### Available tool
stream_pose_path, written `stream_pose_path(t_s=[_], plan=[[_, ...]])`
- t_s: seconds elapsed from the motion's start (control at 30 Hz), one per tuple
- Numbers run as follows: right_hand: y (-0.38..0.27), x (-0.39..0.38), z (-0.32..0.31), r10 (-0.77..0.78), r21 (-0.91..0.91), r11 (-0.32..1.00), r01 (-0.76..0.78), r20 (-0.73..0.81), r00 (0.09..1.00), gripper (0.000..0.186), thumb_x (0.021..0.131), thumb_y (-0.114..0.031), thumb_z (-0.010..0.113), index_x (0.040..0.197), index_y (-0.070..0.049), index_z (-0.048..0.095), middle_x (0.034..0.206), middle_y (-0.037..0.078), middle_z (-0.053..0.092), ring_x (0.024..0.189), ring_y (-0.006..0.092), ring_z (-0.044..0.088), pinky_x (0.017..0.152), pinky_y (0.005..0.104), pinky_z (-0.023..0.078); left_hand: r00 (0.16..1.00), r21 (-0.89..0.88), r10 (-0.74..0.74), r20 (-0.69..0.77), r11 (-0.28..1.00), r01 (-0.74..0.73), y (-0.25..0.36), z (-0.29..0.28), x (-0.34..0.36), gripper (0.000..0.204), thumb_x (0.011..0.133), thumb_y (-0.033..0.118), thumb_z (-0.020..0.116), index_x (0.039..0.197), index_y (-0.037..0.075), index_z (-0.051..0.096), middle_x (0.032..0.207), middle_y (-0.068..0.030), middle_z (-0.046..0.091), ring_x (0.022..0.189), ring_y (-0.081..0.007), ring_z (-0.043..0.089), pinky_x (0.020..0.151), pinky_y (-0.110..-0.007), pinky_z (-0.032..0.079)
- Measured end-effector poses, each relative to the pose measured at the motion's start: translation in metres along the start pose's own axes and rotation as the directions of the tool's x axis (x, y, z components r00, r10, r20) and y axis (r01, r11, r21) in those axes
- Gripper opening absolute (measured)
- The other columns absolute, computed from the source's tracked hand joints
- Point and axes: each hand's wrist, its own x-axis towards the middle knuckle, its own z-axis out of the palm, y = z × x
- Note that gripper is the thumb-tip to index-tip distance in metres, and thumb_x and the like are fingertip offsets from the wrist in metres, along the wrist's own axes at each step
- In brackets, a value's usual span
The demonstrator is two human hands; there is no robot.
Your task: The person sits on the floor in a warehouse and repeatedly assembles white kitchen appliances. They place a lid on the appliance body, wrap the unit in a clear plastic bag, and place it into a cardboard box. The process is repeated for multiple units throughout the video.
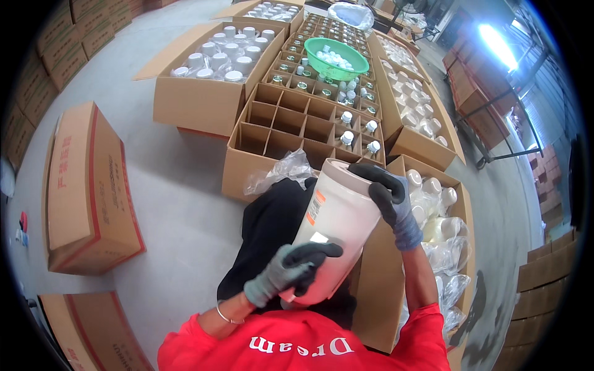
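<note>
A large white cylindrical container (337, 216) stands tilted against my lap, with an orange-and-white label and a small white patch on its side. My gloved right hand (393, 201) grips its upper rim. My gloved left hand (291, 272) is curled against its lower side, index finger lying across it near the white patch. Just beyond, crumpled clear plastic (278, 173) hangs at a divided carton (247, 161), where a few capped bottles stand among empty cells. Right beside me, an open carton (458, 247) holds plastic-wrapped containers with white lids.
A green basin (318, 52) of white caps sits on the bottle cartons. Open cartons of lidded containers (170, 102) flank them. Closed cartons (80, 185) lie at left, near stacked boxes (80, 37). A loaded metal trolley (498, 157) stands at right, beside more stacks (544, 272).
</note>
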Motion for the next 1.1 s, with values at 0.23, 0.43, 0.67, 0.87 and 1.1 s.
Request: stream_pose_path(t_s=[0.23,0.43,0.67,0.87,1.1], plan=[[-0.021,0.012,0.003,0.129,-0.148,0.981,-0.125,0.016,0.991,0.037,0.093,-0.028,0.054,0.11,0.002,0.068,0.097,0.011,0.071,0.087,0.0158,0.065,0.08,0.0306,0.052,0.994,0.156,0.089,-0.063,0.985,-0.078,-0.022,0.007,0.003,0.058,0.092,-0.001,0.051,0.148,0.002,0.037,0.086,-0.002,0.062,0.053,-0.0041,0.049,0.052,-0.022,0.043],[-0.035,0.029,-0.056,0.007,-0.108,0.992,0.059,0.525,0.851,0.035,0.094,-0.026,0.058,0.118,-0.001,0.066,0.11,0.01,0.067,0.098,0.0174,0.063,0.085,0.0313,0.051,0.977,0.283,-0.093,-0.192,0.948,0.146,0.016,-0.031,0.006,0.065,0.089,0.016,0.071,0.147,0.014,0.042,0.075,0.0038,0.057,0.05,-0.0028,0.045,0.046,-0.022,0.039],[-0.103,0.031,-0.039,0.114,-0.483,0.829,0.281,0.639,0.761,0.034,0.072,-0.025,0.074,0.101,-0.01,0.064,0.088,0.009,0.059,0.081,0.0305,0.061,0.072,0.0387,0.049,0.989,0.252,-0.096,0.111,0.966,0.065,0.022,-0.064,0.026,0.056,0.087,0.015,0.067,0.14,0.007,0.052,0.082,0.0059,0.061,0.064,-0.0017,0.047,0.058,-0.019,0.04],[-0.071,0.023,-0.045,0.232,-0.52,0.843,0.137,0.582,0.779,0.03,0.08,-0.027,0.067,0.098,-0.004,0.06,0.086,0.017,0.062,0.081,0.036,0.062,0.073,0.0428,0.05,0.976,0.557,0.175,-0.127,0.827,-0.076,-0.002,-0.027,0.002,0.073,0.081,0.024,0.079,0.143,0.004,0.046,0.121,-0.0195,0.065,0.099,-0.0254,0.069,0.085,-0.034,0.052],[0.008,0.061,-0.033,0.456,-0.3,0.884,-0.357,0.39,0.8,0.026,0.085,-0.024,0.07,0.094,0.001,0.067,0.076,0.005,0.065,0.069,0.0092,0.056,0.063,0.0288,0.048,0.936,0.64,0.303,-0.179,0.759,-0.123,-0.011,-0.067,0.028,0.051,0.093,0.009,0.061,0.141,0.001,0.047,0.126,-0.0155,0.062,0.112,-0.0217,0.063,0.091,-0.03,0.051]])
